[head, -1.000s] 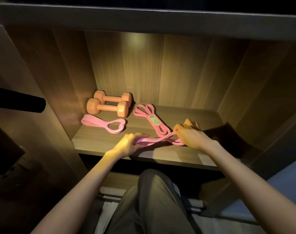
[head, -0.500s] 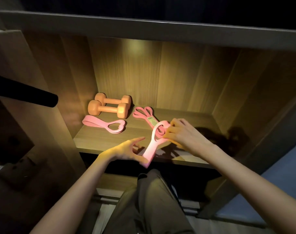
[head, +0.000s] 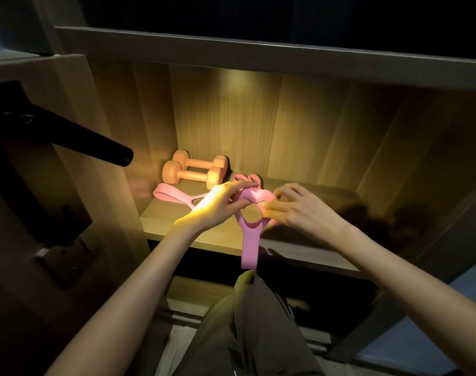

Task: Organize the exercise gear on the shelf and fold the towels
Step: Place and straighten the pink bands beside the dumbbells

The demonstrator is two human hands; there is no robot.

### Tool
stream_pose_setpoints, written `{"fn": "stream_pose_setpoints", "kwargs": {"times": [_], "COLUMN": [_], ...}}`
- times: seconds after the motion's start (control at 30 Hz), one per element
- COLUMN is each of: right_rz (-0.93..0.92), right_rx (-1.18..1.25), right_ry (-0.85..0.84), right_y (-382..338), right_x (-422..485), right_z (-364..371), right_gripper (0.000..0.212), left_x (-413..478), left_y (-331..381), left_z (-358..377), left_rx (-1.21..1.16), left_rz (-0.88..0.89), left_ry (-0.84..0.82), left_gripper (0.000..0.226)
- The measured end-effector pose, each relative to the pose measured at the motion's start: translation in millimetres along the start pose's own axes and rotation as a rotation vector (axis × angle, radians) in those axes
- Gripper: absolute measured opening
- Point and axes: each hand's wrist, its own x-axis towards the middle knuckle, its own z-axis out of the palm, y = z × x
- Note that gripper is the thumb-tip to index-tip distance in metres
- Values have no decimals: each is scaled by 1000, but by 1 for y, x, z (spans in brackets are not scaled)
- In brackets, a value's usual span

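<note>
Folding the pink resistance band (head: 249, 240): left hand (head: 218, 204) and right hand (head: 299, 210) each pinch it in a narrow grip over the shelf (head: 171, 226) front, tail hanging toward 6 o'clock. Next likely calls for gathering that tail up.

The hanging band (head: 249, 240) is plain pink. From it, 2 plain orange dumbbells (head: 193, 175) sit at 11 o'clock, a same-pink flat band (head: 167, 191) at 10 and a pink looped band (head: 247, 179) at 12. The shelf (head: 161, 221) shows warm brown wood grain. Trousers (head: 253, 321) at 6 are olive-brown; the bar (head: 96, 147) beyond 10 is black.
</note>
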Motion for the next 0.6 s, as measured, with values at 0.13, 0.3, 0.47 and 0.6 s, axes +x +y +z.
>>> {"fn": "stream_pose_setpoints", "kwargs": {"times": [0.13, 0.3, 0.47, 0.6], "right_rz": [181, 584, 880, 903], "right_rx": [252, 609, 1124, 1342], "right_ry": [154, 458, 246, 113], "right_y": [-7, -34, -68, -91], "right_x": [11, 35, 62, 83], "right_z": [3, 21, 52, 73], "right_gripper": [44, 31, 69, 93], "left_x": [-8, -26, -41, -57], "left_y": [-2, -9, -16, -31], "left_z": [-9, -25, -46, -54], "left_rx": [-50, -177, -248, -451], "left_rz": [-100, -177, -230, -351], "left_ry": [79, 240, 262, 272], "left_gripper": [31, 27, 35, 45]}}
